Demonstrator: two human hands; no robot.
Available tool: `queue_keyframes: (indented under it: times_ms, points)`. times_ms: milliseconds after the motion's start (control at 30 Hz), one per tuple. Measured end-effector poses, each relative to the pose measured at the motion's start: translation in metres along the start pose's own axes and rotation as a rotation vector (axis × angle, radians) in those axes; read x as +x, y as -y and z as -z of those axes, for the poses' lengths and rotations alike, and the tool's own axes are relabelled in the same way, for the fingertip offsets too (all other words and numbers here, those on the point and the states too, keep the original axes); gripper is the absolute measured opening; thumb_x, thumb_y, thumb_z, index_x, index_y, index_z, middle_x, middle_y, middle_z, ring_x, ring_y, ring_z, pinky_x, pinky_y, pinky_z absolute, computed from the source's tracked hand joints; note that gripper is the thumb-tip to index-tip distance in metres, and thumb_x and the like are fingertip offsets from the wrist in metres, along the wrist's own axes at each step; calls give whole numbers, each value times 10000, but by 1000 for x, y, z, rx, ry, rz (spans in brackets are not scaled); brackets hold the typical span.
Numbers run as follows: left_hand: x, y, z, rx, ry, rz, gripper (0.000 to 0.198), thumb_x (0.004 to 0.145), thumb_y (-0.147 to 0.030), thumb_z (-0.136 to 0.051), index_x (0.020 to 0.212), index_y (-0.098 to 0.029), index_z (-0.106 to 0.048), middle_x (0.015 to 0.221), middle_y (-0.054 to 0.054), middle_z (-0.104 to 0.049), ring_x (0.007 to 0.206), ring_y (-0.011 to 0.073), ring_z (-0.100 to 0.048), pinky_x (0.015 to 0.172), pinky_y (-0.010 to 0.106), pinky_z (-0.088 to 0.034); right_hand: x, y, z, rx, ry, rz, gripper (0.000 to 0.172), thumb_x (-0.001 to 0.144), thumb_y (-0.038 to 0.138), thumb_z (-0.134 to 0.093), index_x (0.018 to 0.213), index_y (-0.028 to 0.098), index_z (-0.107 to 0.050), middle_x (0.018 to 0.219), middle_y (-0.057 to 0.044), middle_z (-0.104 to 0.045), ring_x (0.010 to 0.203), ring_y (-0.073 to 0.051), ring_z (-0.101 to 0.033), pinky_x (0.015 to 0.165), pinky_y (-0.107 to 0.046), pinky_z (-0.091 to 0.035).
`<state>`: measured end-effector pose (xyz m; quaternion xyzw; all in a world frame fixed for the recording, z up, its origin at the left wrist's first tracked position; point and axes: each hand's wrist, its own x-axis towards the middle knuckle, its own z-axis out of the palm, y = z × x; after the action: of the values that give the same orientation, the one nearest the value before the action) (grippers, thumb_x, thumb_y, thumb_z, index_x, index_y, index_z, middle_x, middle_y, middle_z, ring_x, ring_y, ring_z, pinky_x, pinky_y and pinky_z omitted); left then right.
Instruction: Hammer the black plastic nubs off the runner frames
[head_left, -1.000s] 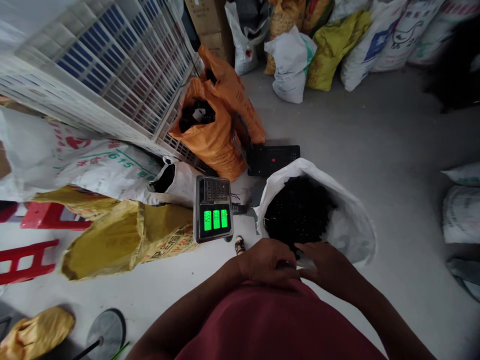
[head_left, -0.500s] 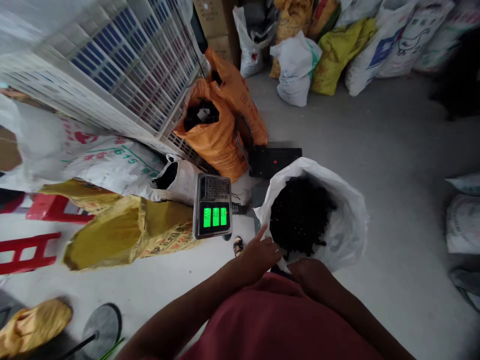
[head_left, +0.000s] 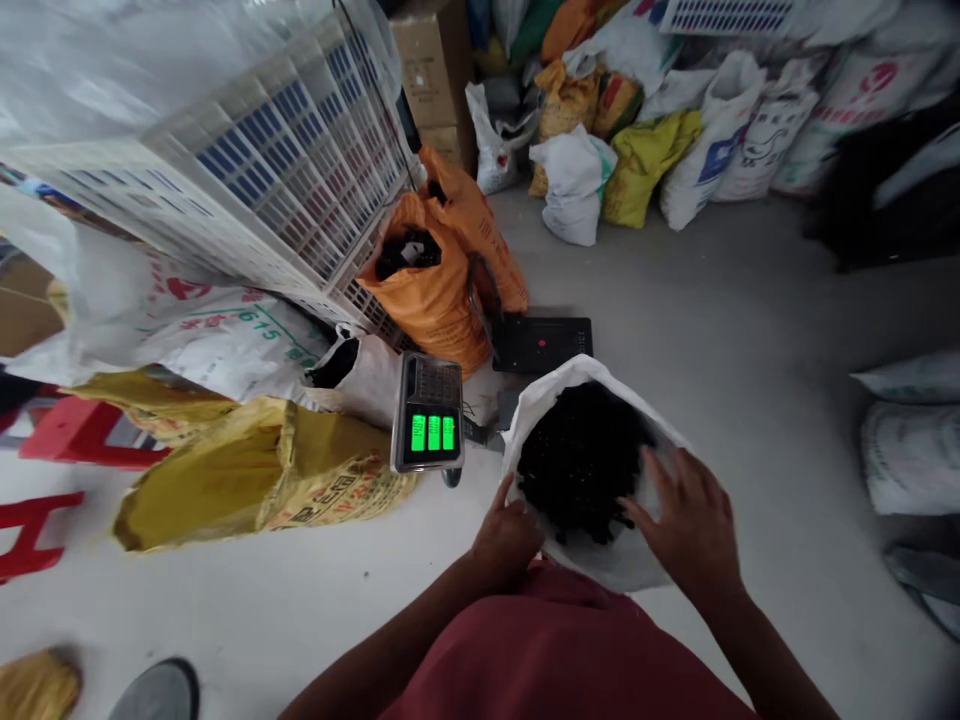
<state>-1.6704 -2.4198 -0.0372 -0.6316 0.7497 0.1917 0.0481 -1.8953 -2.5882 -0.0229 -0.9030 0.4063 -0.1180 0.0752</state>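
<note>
A white sack [head_left: 637, 570] stands open just in front of my body, with many small black pieces [head_left: 581, 460] inside. My left hand [head_left: 510, 530] is closed on the sack's near left rim, its index finger lying along the edge. Over the right side of the opening is my right hand [head_left: 686, 515], fingers spread and holding nothing, close to the black pieces. Left of the sack, a scale display [head_left: 427, 412] shows lit green digits.
Orange sacks [head_left: 427, 290] and a black platform [head_left: 547, 345] are beyond the scale display. An open yellow sack [head_left: 277, 480] and a white crate [head_left: 300, 170] are at left. Filled sacks [head_left: 574, 185] line the back; red stools [head_left: 75, 430] stand far left.
My right hand has moved from the near rim to the right side of the opening, and its fingers have spread. The view has shifted, and the display's digits differ.
</note>
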Motion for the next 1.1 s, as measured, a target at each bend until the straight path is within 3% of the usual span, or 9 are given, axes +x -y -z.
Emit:
queue_keyframes:
  times_ms: [67, 167, 300, 400, 567, 700, 800, 900, 1100]
  points:
    - [-1, -4, -3, -36, -49, 44, 165, 930, -191, -618, 865, -233, -763, 749, 17, -699, 844, 203, -600, 1218, 700, -76, -5, -16, 0, -114, -29, -154, 794, 982, 535, -523, 1606, 115, -270, 1594, -278, -331, 1449, -465, -339, 1065, -626, -420]
    - [-1, -9, -6, -102, -70, 143, 158, 946, -224, -617, 888, -236, -763, 813, 43, -712, 954, 240, -598, 1178, 748, -104, -6, -48, -17, -79, 76, -312, 918, 942, 614, -517, 1619, 83, -198, 1436, -321, -500, 1216, -468, -576, 843, -549, -539]
    - [6, -12, -5, -150, 23, 236, 204, 956, -175, -557, 914, -181, -756, 920, 114, -729, 1070, 273, -599, 1045, 544, -433, 29, -92, -43, 151, 154, -484, 726, 934, 601, -447, 1449, 94, -520, 1089, -229, -719, 899, -367, -703, 742, -458, -536]
    - [13, -17, -7, -160, 22, 299, 165, 890, -106, -596, 835, -139, -748, 841, 137, -727, 992, 271, -633, 877, 406, -506, 79, -106, -53, 243, 156, -365, 580, 961, 506, -330, 1134, 108, -714, 990, -190, -755, 893, -341, -705, 764, -420, -526]
    - [26, -55, -20, -203, 20, 453, 88, 808, -121, -678, 749, -153, -736, 778, 116, -731, 897, 259, -654, 801, 361, -503, 137, -103, -60, 330, 151, -101, 520, 989, 479, -330, 1132, 162, -717, 1015, -126, -770, 915, -299, -710, 779, -364, -503]
    - [40, -95, -24, -254, 35, 610, 127, 865, -181, -648, 772, -160, -732, 784, 95, -725, 883, 251, -644, 822, 368, -501, 152, -127, -57, 390, 161, -3, 483, 1004, 444, -350, 1181, 158, -696, 1062, -143, -763, 943, -304, -710, 790, -362, -495]
    - [52, -112, -18, -281, -52, 768, 172, 917, -179, -586, 811, -169, -721, 846, 82, -716, 915, 238, -630, 872, 364, -494, 161, -150, -51, 419, 170, 33, 483, 1004, 449, -364, 1214, 149, -680, 1102, -146, -755, 986, -308, -708, 802, -360, -505]
    - [65, -118, -5, -293, -121, 876, 190, 928, -144, -552, 828, -167, -712, 890, 87, -710, 967, 245, -626, 923, 379, -488, 171, -162, -46, 425, 189, 68, 475, 985, 462, -409, 1240, 163, -675, 1060, -124, -764, 934, -299, -721, 769, -358, -519]
    - [77, -121, 18, -257, -46, 881, 265, 906, -56, -480, 954, -184, -707, 1021, 100, -702, 1064, 298, -611, 906, 435, -504, 176, -162, -35, 249, 254, 170, 476, 1000, 408, -414, 1356, 176, -629, 982, -112, -770, 867, -281, -726, 733, -361, -518]
